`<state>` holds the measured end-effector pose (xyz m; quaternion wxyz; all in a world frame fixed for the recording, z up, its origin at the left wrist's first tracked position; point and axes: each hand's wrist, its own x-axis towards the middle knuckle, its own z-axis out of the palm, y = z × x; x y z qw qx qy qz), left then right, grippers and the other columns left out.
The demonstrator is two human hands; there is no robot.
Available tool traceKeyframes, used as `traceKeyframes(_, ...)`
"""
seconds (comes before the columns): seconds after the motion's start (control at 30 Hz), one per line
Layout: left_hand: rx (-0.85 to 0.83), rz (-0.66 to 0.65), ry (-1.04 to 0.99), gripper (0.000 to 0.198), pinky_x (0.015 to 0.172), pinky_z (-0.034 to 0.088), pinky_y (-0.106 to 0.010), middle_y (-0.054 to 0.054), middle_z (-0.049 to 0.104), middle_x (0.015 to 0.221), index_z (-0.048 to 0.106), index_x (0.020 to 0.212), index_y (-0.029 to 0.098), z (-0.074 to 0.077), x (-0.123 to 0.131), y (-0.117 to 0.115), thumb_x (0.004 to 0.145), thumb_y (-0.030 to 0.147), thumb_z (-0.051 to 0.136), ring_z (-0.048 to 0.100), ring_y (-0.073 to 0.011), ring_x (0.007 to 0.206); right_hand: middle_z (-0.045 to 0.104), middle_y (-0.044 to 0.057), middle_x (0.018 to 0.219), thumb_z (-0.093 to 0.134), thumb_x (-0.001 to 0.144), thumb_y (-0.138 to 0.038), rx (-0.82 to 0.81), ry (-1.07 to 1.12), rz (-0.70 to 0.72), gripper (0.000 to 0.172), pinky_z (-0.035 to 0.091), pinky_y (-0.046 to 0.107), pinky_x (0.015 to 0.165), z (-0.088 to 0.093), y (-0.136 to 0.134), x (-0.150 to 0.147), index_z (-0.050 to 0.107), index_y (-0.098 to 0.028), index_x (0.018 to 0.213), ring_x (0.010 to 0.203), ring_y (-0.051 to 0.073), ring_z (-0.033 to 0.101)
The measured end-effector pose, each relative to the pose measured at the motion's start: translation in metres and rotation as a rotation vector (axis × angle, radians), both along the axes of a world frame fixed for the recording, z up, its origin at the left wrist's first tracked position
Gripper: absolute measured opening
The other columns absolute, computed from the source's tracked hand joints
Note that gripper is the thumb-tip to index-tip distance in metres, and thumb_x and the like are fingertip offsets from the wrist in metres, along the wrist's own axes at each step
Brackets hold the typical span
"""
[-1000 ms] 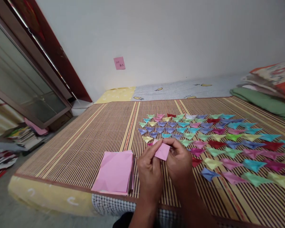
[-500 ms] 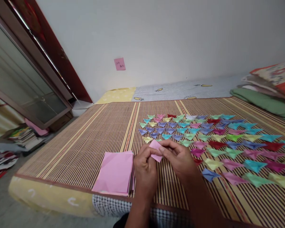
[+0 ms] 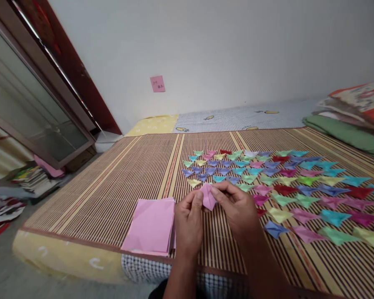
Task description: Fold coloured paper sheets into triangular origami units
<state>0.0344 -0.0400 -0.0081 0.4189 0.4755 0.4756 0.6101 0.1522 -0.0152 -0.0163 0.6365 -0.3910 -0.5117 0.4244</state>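
A small folded pink paper [image 3: 208, 197] with a crease down its middle is pinched between both hands above the striped mat [image 3: 112, 199]. My left hand [image 3: 189, 211] grips its left edge between thumb and fingers. On the other side, my right hand [image 3: 235, 204] pinches its upper right edge. A stack of square pink sheets [image 3: 151, 225] lies just left of my left hand. Rows of folded paper pieces in several colours [image 3: 286, 189] spread across the mat behind and to the right of my right hand.
Folded cloths [image 3: 345, 133] and a patterned pillow [image 3: 370, 97] lie at the right back. A pink note [image 3: 157, 84] is stuck on the wall. At the left, books [image 3: 33, 178] stand by a glass-panelled door [image 3: 34, 95]. The bed's padded edge [image 3: 68, 257] runs along the front.
The pink paper has turned and now shows a narrower shape with a central crease. My left thumb and fingers have shifted to its left edge, and my right fingers have moved slightly.
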Motion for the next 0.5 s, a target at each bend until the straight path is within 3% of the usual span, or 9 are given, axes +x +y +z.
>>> traceKeyframes(0.23, -0.044, 0.006, -0.085, 0.025, 0.066, 0.048, -0.024, 0.001, 0.067, 0.067, 0.080, 0.076, 0.016, 0.0039, -0.0029, 0.0030, 0.085, 0.039, 0.077, 0.058, -0.0143, 0.067, 0.069, 0.001, 0.086, 0.071, 0.091, -0.027, 0.092, -0.141, -0.025, 0.010, 0.048, 0.032, 0.079, 0.0001, -0.0010, 0.0006, 0.077, -0.024, 0.083, 0.085, 0.019, 0.064)
traceKeyframes(0.5, -0.006, -0.102, -0.016, 0.027, 0.061, 0.041, -0.022, 0.002, 0.060, 0.065, 0.073, 0.073, 0.016, -0.0008, -0.0081, 0.0003, 0.090, 0.037, 0.072, 0.051, -0.0125, 0.064, 0.067, 0.002, 0.080, 0.070, 0.091, -0.032, 0.061, -0.210, 0.031, 0.014, 0.046, 0.032, 0.067, 0.0058, -0.0034, 0.0027, 0.078, -0.021, 0.088, 0.074, 0.019, 0.062)
